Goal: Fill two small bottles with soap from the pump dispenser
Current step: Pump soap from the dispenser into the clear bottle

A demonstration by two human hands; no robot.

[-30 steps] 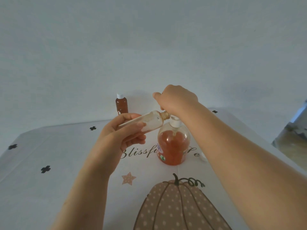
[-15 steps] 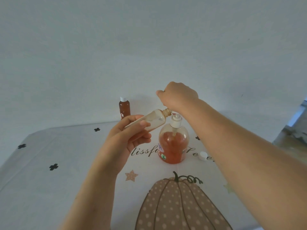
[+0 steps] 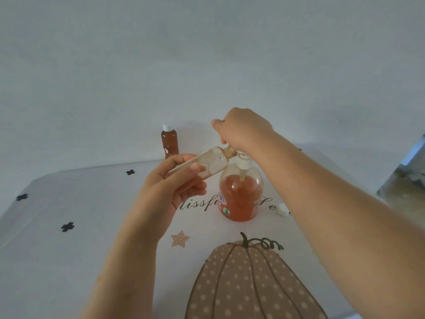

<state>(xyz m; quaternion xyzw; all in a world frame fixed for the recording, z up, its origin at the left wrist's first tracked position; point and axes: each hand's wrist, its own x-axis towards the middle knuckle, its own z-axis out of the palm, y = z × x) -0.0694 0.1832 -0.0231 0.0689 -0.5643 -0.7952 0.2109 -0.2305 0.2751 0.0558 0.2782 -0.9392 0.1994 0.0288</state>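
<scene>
A clear pump dispenser (image 3: pixel 240 196) holding orange soap stands in the middle of the table. My right hand (image 3: pixel 241 128) is curled over its white pump head, which it hides. My left hand (image 3: pixel 171 192) grips a small clear bottle (image 3: pixel 212 164) tilted on its side, its open neck held up against the pump spout under my right hand. A thin smear of soap shows inside it. A second small bottle (image 3: pixel 169 142), full of brown-orange soap and capped white, stands upright at the table's far edge by the wall.
A small white cap (image 3: pixel 283 209) lies on the cloth right of the dispenser. The table (image 3: pixel 69 261) wears a white cloth with black crosses, a star, lettering and a big dotted pumpkin. A plain wall rises behind; the floor shows at far right.
The view has tilted a little, so everything sits lower in the frame. Both hands keep their hold; the clear bottle's neck stays at the spout.
</scene>
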